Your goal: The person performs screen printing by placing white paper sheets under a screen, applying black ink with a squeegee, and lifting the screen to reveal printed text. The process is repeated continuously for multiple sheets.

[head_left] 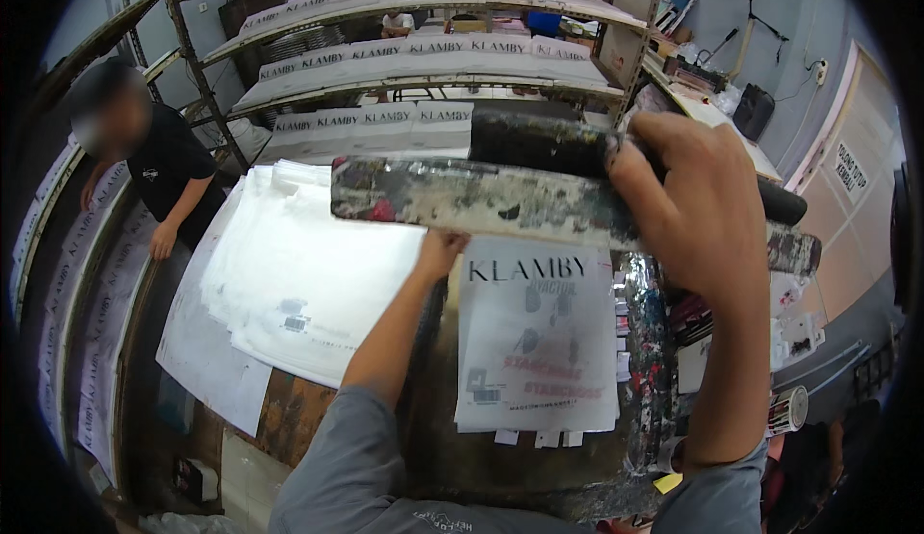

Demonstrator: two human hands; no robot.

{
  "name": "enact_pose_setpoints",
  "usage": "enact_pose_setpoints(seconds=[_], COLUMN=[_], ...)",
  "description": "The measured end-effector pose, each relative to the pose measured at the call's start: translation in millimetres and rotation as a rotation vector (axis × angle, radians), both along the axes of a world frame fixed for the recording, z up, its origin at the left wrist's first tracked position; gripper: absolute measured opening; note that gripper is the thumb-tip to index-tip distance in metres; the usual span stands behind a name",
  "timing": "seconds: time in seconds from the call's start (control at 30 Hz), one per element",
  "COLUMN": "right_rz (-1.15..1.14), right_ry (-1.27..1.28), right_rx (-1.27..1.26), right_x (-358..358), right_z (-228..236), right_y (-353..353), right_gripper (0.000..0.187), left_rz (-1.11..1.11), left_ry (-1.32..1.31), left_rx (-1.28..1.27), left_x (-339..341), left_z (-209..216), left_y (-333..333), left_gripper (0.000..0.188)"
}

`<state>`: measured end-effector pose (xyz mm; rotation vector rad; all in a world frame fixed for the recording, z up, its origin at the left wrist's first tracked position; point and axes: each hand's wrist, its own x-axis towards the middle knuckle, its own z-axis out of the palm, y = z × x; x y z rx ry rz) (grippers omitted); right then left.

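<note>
1. Right hand [698, 197]: curled over black bar [539, 139], by stained bar [433, 192]; both judged stiff, weighty; grip mid-length.
2. Left hand [442, 253]: fingers narrow, near upper-left corner of printed sheet [539, 332]; cannot tell if pinching.
3. Sheet flat on tabletop [426, 438]; likely light, limp, slippery; lift by edges.

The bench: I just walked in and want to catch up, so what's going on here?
The right hand grips a dark bar, with a stained board just in front of it. The left hand is at the top left corner of a printed sheet, by the board's lower edge; whether it pinches the sheet is unclear. The sheet lies over the dark bench. A white stack lies to the left, and a person stands beyond it.
</note>
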<state>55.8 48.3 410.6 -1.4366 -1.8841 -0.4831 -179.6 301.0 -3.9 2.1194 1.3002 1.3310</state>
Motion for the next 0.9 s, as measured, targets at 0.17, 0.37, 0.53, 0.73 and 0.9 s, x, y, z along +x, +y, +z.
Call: enact_pose_setpoints(seconds=[0.17,0.37,0.53,0.73,0.9], right_rz=[-0.007,-0.035,-0.013,-0.017,-0.006], right_ry=[-0.058,-0.083,-0.11,-0.103,-0.065], right_rx=[-0.001,0.005,0.063,0.022,0.048], right_x=[-5.6,-8.6,-8.4,-11.8,-5.1], right_z=[-8.7,-27.5,-43.7,-37.4,-32.6], right_y=[-17.2,-36.1,-43.7,-48.2,-26.2], right_gripper=[0.043,0.042,0.044,0.045,0.045], left_rz=[0.254,0.632,1.131,0.064,-0.281], left_ry=[-0.302,-0.377,0.125,0.64,1.035], left_rx=[-0.401,-0.116,-0.176,0.087,-0.084], left_x=[-184.0,-396.5,-490.0,-293.9,-129.1], left_z=[25.6,-27.0,27.3,52.8,57.5], left_y=[-120.4,-249.3,-285.8,-229.8,-188.0], left_gripper=[0.019,0.024,0.042,0.057,0.065])
